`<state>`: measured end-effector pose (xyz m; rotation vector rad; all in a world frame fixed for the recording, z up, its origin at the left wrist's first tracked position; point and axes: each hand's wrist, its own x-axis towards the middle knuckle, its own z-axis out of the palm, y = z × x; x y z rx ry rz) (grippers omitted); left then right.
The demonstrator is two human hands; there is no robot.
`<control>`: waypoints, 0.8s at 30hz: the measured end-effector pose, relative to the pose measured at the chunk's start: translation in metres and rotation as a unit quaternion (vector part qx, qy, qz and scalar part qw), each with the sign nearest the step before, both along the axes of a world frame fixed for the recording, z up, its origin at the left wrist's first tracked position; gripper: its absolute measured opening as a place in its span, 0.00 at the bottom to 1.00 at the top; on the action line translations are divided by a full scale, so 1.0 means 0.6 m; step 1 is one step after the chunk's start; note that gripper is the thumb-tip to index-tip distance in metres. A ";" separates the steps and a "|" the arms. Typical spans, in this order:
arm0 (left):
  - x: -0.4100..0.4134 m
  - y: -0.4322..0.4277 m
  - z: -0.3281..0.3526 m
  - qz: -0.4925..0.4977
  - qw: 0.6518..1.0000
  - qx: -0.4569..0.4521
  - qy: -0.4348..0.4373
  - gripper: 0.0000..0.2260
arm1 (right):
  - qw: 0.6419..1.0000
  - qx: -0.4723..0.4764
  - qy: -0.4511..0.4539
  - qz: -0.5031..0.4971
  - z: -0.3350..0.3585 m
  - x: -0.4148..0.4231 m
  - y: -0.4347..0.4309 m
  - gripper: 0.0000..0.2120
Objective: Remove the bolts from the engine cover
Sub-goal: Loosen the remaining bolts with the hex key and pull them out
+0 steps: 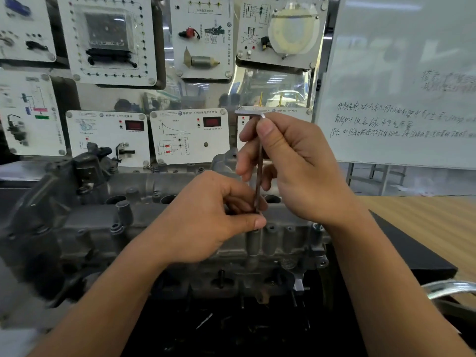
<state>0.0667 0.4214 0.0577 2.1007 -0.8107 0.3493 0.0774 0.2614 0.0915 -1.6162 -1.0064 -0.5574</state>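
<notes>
Right hand (291,166) fingers curl around the upright hex key (258,181) below its bend. Left hand (206,217) fingers pinch the key's lower end at the near edge of the engine cover (159,222), centre of scene.

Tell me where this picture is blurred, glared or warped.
Head view: left hand, right hand and hex key fairly sharp; engine cover smeared toward the left edge; whiteboard washed by pale glare, writing soft; wall panels bowed.

Left hand (206,220) and right hand (298,171) are bare, forearms seemingly bare too.
</notes>
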 end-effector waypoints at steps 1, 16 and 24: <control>0.000 -0.001 0.001 0.001 1.000 0.002 -0.001 0.03 | 1.000 0.010 -0.002 -0.006 -0.001 0.001 0.003 0.13; -0.003 -0.003 0.004 0.009 1.000 -0.006 0.027 0.06 | 0.987 0.156 0.016 0.024 -0.013 0.011 0.045 0.16; -0.010 -0.006 -0.002 0.044 0.999 -0.001 -0.004 0.06 | 0.964 0.262 0.041 -0.014 0.034 0.013 -0.023 0.17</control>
